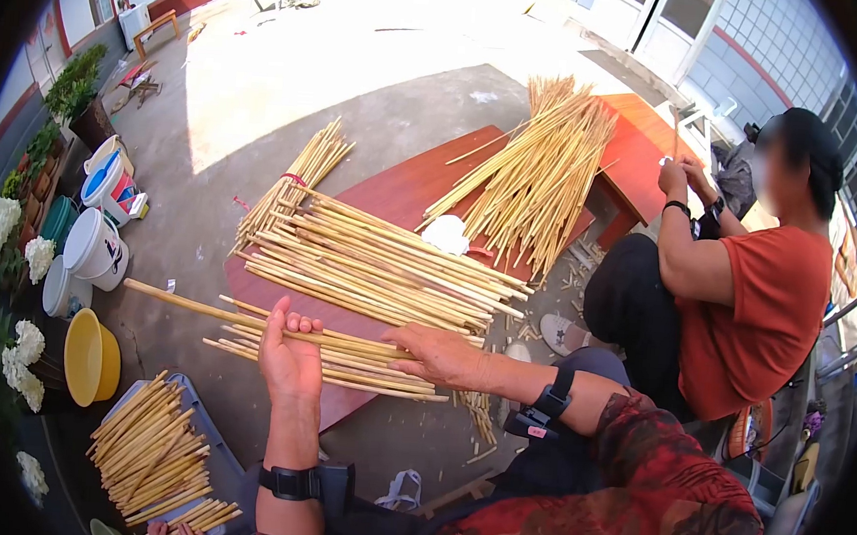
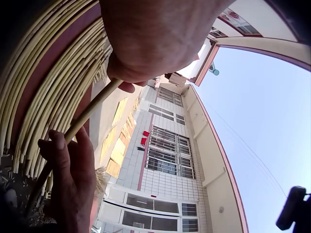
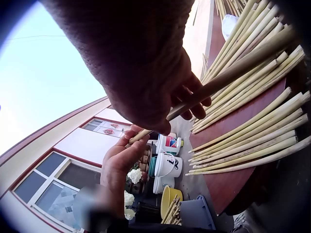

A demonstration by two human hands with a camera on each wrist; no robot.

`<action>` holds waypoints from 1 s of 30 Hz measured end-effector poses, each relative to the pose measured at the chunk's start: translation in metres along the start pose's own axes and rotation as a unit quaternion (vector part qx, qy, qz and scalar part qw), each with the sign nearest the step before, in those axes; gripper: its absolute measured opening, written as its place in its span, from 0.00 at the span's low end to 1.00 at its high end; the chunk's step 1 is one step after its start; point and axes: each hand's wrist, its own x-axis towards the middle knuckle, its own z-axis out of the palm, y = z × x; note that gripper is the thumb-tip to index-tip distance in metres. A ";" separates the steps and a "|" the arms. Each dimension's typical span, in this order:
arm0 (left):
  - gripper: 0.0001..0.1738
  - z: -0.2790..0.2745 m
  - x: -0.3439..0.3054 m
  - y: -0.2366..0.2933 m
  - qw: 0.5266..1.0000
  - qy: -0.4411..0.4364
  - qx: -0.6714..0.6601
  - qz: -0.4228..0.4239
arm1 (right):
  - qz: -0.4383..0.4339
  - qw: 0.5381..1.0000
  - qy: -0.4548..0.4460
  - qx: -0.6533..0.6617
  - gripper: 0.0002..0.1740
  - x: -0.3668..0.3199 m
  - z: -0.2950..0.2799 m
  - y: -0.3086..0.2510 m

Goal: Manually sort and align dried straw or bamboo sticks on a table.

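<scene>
A long pale wooden stick (image 1: 191, 300) runs across in front of me, held by both hands. My left hand (image 1: 291, 352), palm turned up, has its fingers curled round the stick near its middle. Farther right, my right hand (image 1: 438, 354) pinches the same stick between thumb and fingers, clearly seen in the left wrist view, where this hand (image 2: 70, 170) is below the left. Just beneath lies a small row of loose sticks (image 1: 344, 368) on the dark red board (image 1: 251, 286). A larger layer of sticks (image 1: 380, 265) lies beyond.
A tied bundle (image 1: 291, 186) and a big heap of sticks (image 1: 543, 167) lie farther back. At the lower left, a blue-grey tray (image 1: 226, 456) holds shorter sticks beside a yellow basin (image 1: 91, 357) and white buckets (image 1: 96, 247). A person in orange (image 1: 760, 307) sits at right.
</scene>
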 end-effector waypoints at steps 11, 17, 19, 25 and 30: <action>0.10 0.002 0.002 -0.009 1.000 -0.018 0.021 -0.011 | 0.075 0.994 -0.076 -0.004 0.16 0.002 0.009 -0.003; 0.16 -0.030 0.030 0.055 0.994 0.015 -0.022 0.107 | 0.059 0.993 -0.095 -0.042 0.09 -0.020 -0.018 0.021; 0.19 -0.031 0.032 0.068 0.987 0.031 -0.046 0.154 | 0.054 0.994 -0.094 -0.030 0.09 -0.029 -0.023 0.032; 0.23 -0.010 0.007 0.011 0.992 -0.060 0.096 -0.060 | 0.181 0.955 -0.152 0.180 0.14 -0.022 -0.034 0.009; 0.13 0.000 -0.005 -0.014 0.989 -0.096 0.091 -0.071 | 0.148 0.969 -0.157 0.121 0.16 -0.019 -0.025 0.014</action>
